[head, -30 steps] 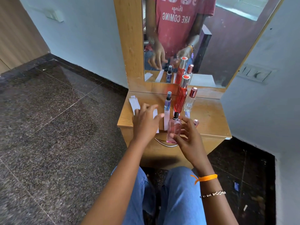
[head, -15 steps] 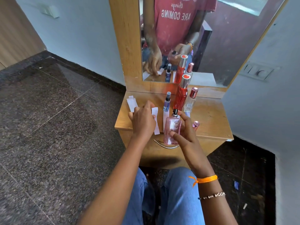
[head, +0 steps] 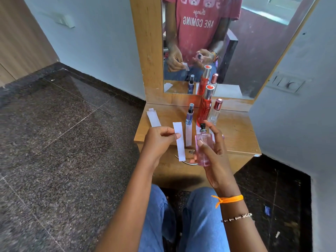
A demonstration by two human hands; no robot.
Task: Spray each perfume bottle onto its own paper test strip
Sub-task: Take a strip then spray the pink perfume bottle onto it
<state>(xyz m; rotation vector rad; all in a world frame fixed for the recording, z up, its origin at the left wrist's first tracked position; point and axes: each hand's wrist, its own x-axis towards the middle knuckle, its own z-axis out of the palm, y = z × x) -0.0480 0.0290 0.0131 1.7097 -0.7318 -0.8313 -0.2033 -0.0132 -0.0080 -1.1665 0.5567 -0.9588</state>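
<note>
My left hand (head: 160,140) pinches a white paper strip (head: 179,142) and holds it upright in the air in front of the table's edge. My right hand (head: 212,153) grips a pink glass perfume bottle (head: 202,151), its black nozzle uncapped and my index finger raised beside the nozzle. On the small wooden table (head: 236,135) stand a blue spray bottle (head: 189,117), a tall red bottle (head: 204,110) and a clear bottle with a pink cap (head: 215,113). Another strip (head: 188,135) lies in front of the blue bottle, and one more strip (head: 153,118) lies at the table's left.
A mirror (head: 254,51) in a wooden frame rises behind the table and reflects the bottles and the person. Walls close in on both sides. A metal drawer handle (head: 189,161) sits under the tabletop. Dark stone floor lies to the left; my knees are below.
My left hand picked a strip off the table and lifted it. My right hand raised the pink bottle off the tabletop and drew it toward me.
</note>
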